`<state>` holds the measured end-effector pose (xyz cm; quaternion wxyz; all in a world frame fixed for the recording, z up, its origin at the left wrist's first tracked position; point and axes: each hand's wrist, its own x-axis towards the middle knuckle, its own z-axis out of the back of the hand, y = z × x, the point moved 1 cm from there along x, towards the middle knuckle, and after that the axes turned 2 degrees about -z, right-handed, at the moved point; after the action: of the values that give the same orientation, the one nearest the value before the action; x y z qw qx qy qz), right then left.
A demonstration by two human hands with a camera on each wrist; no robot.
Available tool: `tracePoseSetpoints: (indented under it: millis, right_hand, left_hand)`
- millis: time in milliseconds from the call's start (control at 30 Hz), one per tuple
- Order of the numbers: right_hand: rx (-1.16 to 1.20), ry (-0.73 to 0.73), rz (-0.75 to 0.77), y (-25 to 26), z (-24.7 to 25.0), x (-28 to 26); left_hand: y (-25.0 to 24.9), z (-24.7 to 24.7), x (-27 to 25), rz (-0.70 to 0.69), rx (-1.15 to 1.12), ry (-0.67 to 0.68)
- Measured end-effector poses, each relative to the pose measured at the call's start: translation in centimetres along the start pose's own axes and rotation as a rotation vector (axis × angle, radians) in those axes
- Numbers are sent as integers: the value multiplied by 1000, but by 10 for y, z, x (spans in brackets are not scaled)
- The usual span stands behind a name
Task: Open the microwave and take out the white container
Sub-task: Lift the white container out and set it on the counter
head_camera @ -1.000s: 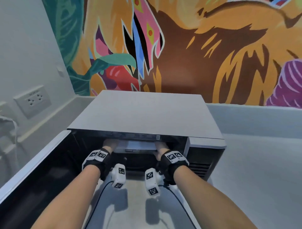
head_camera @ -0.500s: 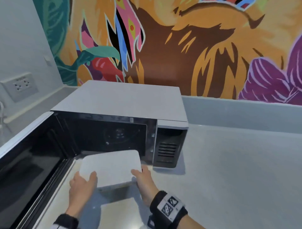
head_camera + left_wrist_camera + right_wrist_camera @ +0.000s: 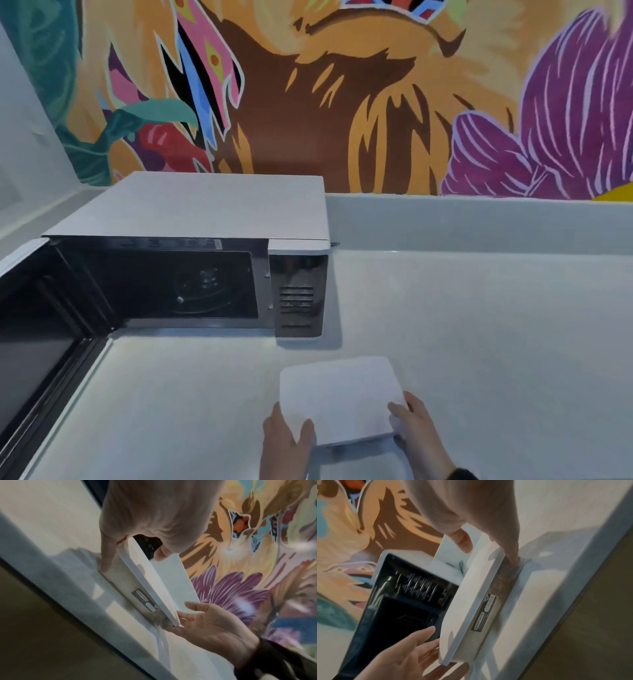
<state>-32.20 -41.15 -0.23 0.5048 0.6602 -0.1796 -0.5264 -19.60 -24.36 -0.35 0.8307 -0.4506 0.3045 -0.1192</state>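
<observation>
With the mural wall [image 3: 342, 85] filling the 12 o'clock background, we see the grey counter [image 3: 479, 325] spread below it. At 10 o'clock on it sits the microwave [image 3: 191, 212], its door [image 3: 30, 359] swung fully open toward 8 o'clock, cavity dark, turntable visible inside. Out of the microwave, the white container [image 3: 339, 394] is at 6 o'clock on the counter near its front edge, well apart from the cavity; we can't tell if its base is fully down. Lid is on; the wrist views show a dark label on its side wall. Our left hand [image 3: 284, 442] grips its near-left corner, thumb on the lid, fingers on the side wall. Our right hand [image 3: 421, 435] holds the near-right corner the same way, thumb on top.
</observation>
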Motion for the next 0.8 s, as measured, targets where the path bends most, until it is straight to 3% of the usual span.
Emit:
tracePoseSetpoints:
  millis: [167,300,500,800]
  right_hand:
    - [91,-118,-15,23,51,35]
    - [60,-198,3,44,62,73]
    - [128,-284,-25,82,53,123]
    - [195,-109,-46,113,39,132]
  left_hand:
    - [-45,-53,8,-152,30,169]
    - [-76,-77,35,-255,-31,200]
    - [-108,-93,112,-129,-119,233]
    - [-116,-95,173,-98,-274,289]
